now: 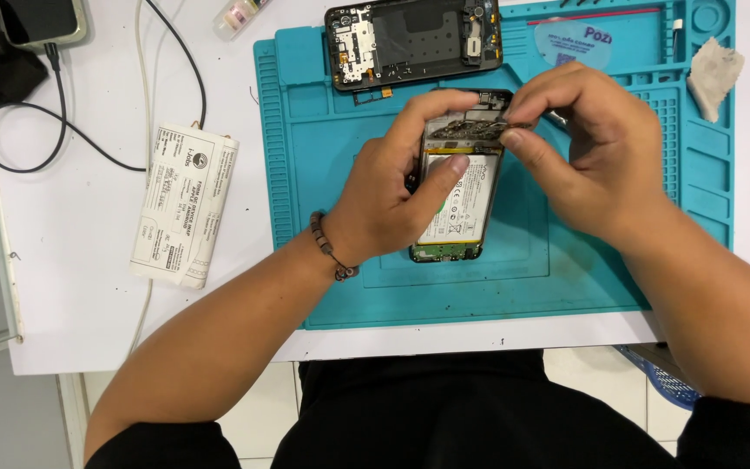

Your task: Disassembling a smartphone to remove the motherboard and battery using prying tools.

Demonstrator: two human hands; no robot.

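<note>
The white counter carries my teal repair mat, which fills the middle and right of the frame. At the centre of the mat lies the opened phone, back cover already off, battery and lower board bare; a second stripped phone frame rests at top centre. Judging by that, disassembly is well along, yet the battery and boards remain in place. My left hand comes in from lower left, grip clamped around the phone's side, thumb lying across the battery. My right hand reaches from the right, fingertips pinched together on a small metal plate at the phone's upper end.
</note>
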